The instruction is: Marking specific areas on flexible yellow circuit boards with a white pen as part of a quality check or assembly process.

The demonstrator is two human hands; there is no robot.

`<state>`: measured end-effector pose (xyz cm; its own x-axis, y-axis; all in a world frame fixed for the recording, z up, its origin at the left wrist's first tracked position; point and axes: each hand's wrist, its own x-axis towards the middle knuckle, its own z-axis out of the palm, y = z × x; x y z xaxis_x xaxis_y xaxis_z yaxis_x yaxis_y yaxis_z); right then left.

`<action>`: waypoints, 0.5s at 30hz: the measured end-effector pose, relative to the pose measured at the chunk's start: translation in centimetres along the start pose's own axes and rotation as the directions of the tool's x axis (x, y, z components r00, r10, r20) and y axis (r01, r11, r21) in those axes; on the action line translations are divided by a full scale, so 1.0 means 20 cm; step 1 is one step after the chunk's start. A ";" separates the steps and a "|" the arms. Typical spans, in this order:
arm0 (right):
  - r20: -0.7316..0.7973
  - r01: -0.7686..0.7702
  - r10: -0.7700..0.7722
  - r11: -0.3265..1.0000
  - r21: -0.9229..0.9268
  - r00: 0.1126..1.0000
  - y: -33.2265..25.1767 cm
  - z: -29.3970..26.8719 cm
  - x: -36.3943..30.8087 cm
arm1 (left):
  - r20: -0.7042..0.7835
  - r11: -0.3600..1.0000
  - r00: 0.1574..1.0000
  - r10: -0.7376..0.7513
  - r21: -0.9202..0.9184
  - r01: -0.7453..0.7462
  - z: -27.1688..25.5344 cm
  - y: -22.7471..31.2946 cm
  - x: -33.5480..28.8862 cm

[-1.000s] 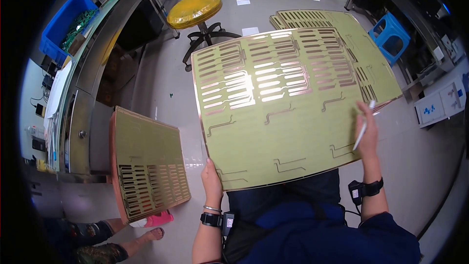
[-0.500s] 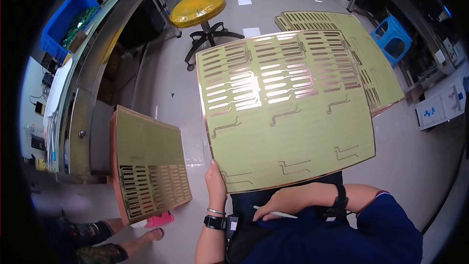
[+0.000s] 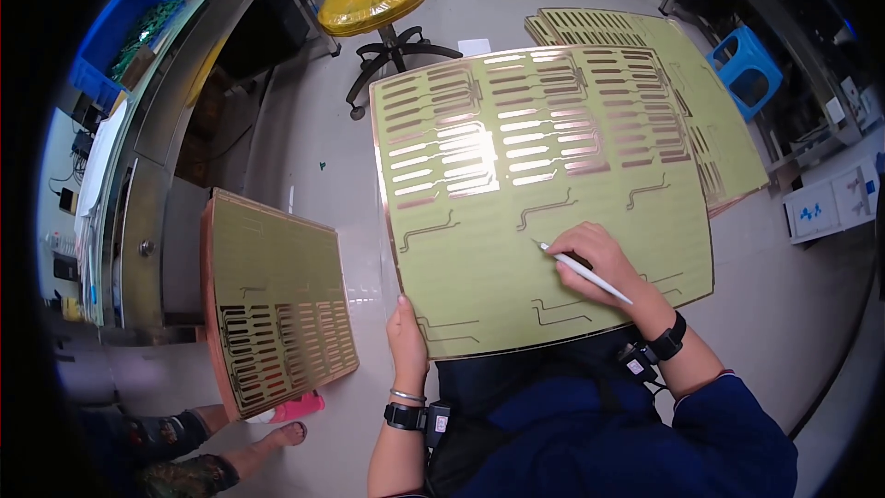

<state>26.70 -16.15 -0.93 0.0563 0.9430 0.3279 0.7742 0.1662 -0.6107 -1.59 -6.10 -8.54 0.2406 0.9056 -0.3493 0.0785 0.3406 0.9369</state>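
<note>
A large pale green circuit board panel (image 3: 479,272) with copper tracks and a copper rim tilts in front of me above my lap. My left hand (image 3: 406,337) grips its lower left edge, thumb on the face and fingers hidden behind. Over the lower middle of the panel, my right hand (image 3: 595,263) pinches a slim white pen-shaped tool (image 3: 590,277). Its thin dark tip points up and left, close to the short copper line in the middle; whether it touches the surface I cannot tell.
More panels lie stacked behind at the right (image 3: 728,120), and another stack (image 3: 277,258) stands on the left. Beyond are a yellow round stool (image 3: 373,0) and a blue plastic stool (image 3: 745,69). A workbench with a blue bin (image 3: 101,65) runs along the left. Another person's legs (image 3: 221,447) show lower left.
My right hand has risen from below the panel's lower edge to over its face, bringing the white tool with it. My left hand keeps its hold; the panel has barely shifted.
</note>
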 end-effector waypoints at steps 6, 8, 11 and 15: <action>-0.072 0.092 -0.093 0.996 -0.023 0.993 0.01 0.03 -0.01 | -0.009 1.000 1.000 -0.006 0.024 0.006 0.00 0.02 0.00; -0.080 0.098 -0.100 0.995 -0.038 0.992 0.01 0.04 -0.01 | -0.012 1.000 1.000 -0.003 0.023 0.003 0.00 0.01 0.00; -0.093 0.106 -0.111 0.993 -0.057 0.989 0.02 0.04 -0.02 | -0.015 1.000 1.000 0.003 0.014 -0.003 0.00 0.01 0.00; -0.104 0.113 -0.119 0.992 -0.061 0.987 0.03 0.05 -0.02 | -0.018 1.000 1.000 0.003 0.002 -0.003 0.01 0.01 0.00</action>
<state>26.50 -16.20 -2.05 0.0288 0.8816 0.4711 0.8127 0.2537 -0.5245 -1.46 -6.08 -8.32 0.2232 0.9111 -0.3464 0.0801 0.3370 0.9381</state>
